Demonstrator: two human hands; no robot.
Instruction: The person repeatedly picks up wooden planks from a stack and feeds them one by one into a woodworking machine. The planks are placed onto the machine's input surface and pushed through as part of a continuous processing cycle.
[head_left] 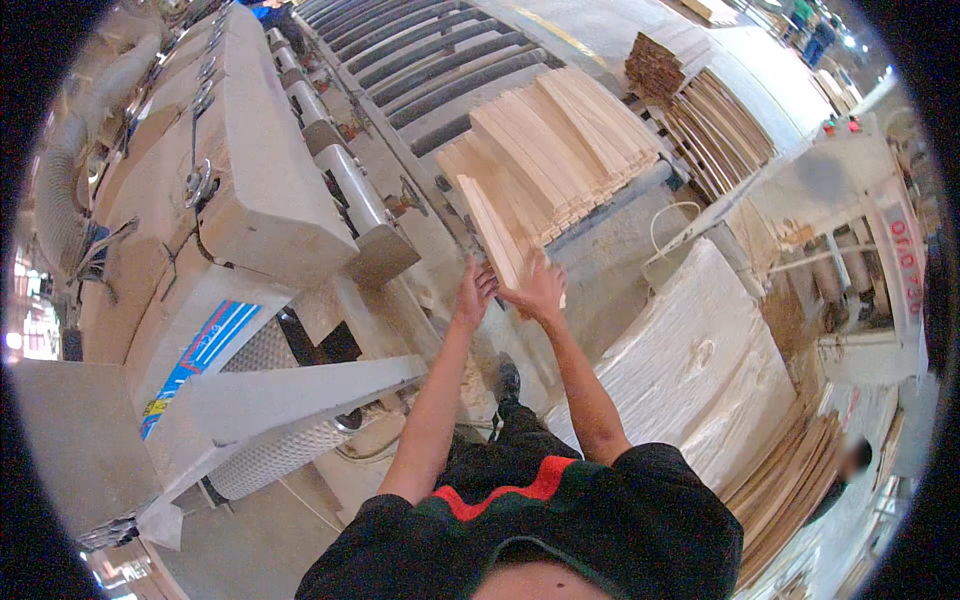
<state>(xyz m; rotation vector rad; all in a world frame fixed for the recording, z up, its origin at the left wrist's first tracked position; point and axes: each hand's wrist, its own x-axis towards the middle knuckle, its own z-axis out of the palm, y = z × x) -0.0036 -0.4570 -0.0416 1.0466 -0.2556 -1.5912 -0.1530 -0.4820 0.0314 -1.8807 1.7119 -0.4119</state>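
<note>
The roller conveyor [440,70] carried a broad stack of pale wood strips [570,140] at its near end. Beside the stack, toward the conveyor's near left corner, a smaller group of strips [488,222] slanted out past the near edge. The step in hand seemed to be handling that group. The right hand [540,288] lay on its near end, fingers spread; their grip could not be told. The left hand [477,291] stood just beside, fingers loosely curled, apparently empty. The next move probably called for even support from both sides.
</note>
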